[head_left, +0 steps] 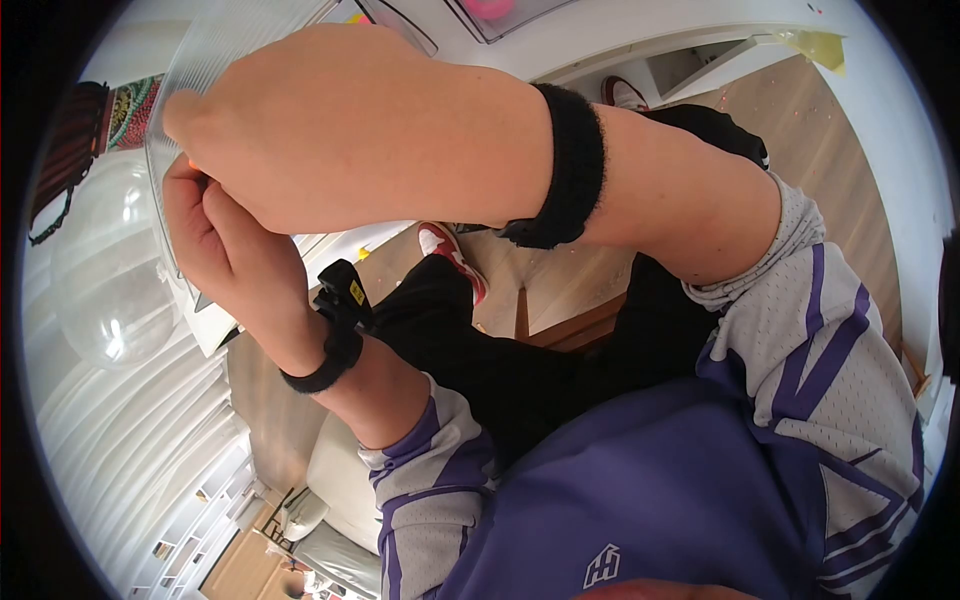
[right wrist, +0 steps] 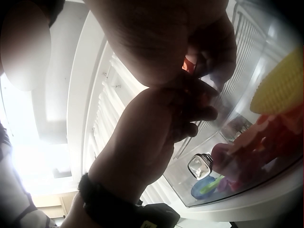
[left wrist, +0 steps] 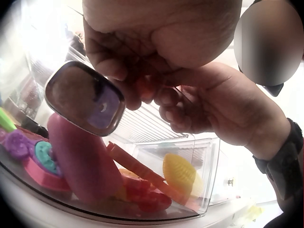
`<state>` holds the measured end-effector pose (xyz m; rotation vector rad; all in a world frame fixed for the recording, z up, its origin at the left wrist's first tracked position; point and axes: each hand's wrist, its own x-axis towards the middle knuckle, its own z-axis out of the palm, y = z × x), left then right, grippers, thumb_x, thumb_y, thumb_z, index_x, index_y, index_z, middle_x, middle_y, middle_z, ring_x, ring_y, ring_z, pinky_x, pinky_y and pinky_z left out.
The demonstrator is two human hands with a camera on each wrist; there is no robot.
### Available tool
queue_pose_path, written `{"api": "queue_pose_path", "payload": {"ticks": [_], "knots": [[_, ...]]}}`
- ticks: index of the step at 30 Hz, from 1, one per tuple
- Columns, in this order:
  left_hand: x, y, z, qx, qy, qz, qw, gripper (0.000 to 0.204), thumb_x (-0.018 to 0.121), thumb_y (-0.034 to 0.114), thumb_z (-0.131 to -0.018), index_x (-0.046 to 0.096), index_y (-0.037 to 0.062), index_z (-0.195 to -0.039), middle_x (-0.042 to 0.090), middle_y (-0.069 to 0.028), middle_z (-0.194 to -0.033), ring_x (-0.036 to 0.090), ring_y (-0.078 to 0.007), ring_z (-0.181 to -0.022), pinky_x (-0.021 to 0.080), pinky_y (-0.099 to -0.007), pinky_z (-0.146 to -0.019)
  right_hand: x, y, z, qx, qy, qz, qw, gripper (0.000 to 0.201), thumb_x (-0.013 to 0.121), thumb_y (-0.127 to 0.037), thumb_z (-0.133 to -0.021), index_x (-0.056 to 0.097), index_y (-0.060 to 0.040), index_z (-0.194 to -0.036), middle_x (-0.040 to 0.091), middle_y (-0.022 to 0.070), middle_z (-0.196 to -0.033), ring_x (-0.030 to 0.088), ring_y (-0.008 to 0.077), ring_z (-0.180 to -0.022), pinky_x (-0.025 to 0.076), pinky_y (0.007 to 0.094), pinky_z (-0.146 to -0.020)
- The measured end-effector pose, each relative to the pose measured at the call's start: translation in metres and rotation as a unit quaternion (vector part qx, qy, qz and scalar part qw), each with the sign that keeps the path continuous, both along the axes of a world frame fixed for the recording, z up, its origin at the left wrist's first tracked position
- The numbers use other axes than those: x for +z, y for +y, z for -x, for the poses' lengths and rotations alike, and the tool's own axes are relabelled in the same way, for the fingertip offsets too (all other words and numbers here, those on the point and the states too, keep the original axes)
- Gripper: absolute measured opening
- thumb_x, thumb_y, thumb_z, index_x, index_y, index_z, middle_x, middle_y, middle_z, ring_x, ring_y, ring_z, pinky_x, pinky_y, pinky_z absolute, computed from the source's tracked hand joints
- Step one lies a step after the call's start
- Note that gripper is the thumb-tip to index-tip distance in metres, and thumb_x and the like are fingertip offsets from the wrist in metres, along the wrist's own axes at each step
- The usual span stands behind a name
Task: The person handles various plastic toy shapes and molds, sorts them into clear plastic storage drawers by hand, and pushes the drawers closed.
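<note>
Both hands meet close together over a clear plastic bin [left wrist: 209, 190] of toys. My left hand [head_left: 240, 255] has its fingertips on a small orange-red piece [left wrist: 146, 89], mostly hidden by fingers. From the other side my right hand [head_left: 350, 130] grips at the same piece, its fingers curled in against the left fingertips. Only a sliver of orange shows between the hands in the head view, and I cannot tell its kind. Below the hands lies a pink rounded toy [left wrist: 80, 161] with a square, shiny, silver-rimmed face [left wrist: 85, 97].
In the bin are a yellow ridged toy like a corn cob [left wrist: 178, 173], an orange strip [left wrist: 137, 164], red pieces [left wrist: 152, 199] and a purple flower shape [left wrist: 19, 145]. Clear balloons [head_left: 115, 260] hang at the left. A shoe [head_left: 455, 258] shows on the floor below.
</note>
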<state>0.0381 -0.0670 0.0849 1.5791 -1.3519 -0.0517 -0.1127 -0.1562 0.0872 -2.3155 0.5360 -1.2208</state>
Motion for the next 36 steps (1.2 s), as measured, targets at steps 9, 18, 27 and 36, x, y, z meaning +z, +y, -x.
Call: {"api": "queue_pose_path", "payload": {"ticks": [9, 18, 27, 36], "knots": [[0.001, -0.001, 0.003, 0.008, 0.0, -0.001, 1.0, 0.028, 0.049, 0.006, -0.113, 0.073, -0.004, -0.123, 0.075, -0.005, -0.103, 0.064, -0.0076, -0.088, 0.052, -0.0247, -0.078, 0.001, -0.002, 0.002, 0.008, 0.007, -0.002, 1.0, 0.023, 0.076, -0.014, -0.083, 0.077, 0.0042, -0.096, 0.08, 0.0224, -0.082, 0.082, 0.0396, -0.073, 0.064, 0.0499, -0.061], [0.001, -0.001, 0.004, 0.01, -0.003, -0.004, 1.0, 0.028, 0.049, 0.006, -0.114, 0.074, -0.0039, -0.123, 0.075, -0.0056, -0.104, 0.065, -0.0083, -0.088, 0.053, -0.0252, -0.079, -0.001, -0.002, 0.005, 0.003, -0.001, 0.009, 1.0, 0.024, 0.075, -0.015, -0.086, 0.077, 0.0044, -0.1, 0.08, 0.0221, -0.083, 0.083, 0.0389, -0.074, 0.064, 0.0494, -0.062], [0.001, -0.002, 0.004, 0.007, -0.012, -0.005, 1.0, 0.026, 0.051, 0.007, -0.115, 0.073, -0.0036, -0.121, 0.074, -0.0045, -0.101, 0.063, -0.0076, -0.086, 0.051, -0.0247, -0.077, 0.002, -0.002, 0.008, 0.003, 0.013, 0.006, 1.0, 0.027, 0.076, -0.015, -0.085, 0.076, 0.0054, -0.102, 0.08, 0.0219, -0.082, 0.082, 0.0395, -0.072, 0.064, 0.0507, -0.06], [0.001, -0.002, 0.008, 0.009, -0.009, -0.005, 1.0, 0.027, 0.049, 0.006, -0.115, 0.073, -0.0037, -0.123, 0.073, -0.0036, -0.1, 0.062, -0.0061, -0.085, 0.05, -0.0235, -0.075, 0.004, -0.004, 0.011, 0.014, 0.019, -0.015, 1.0, 0.026, 0.076, -0.015, -0.083, 0.077, 0.005, -0.101, 0.08, 0.0226, -0.083, 0.083, 0.0406, -0.074, 0.064, 0.0511, -0.062]]}}
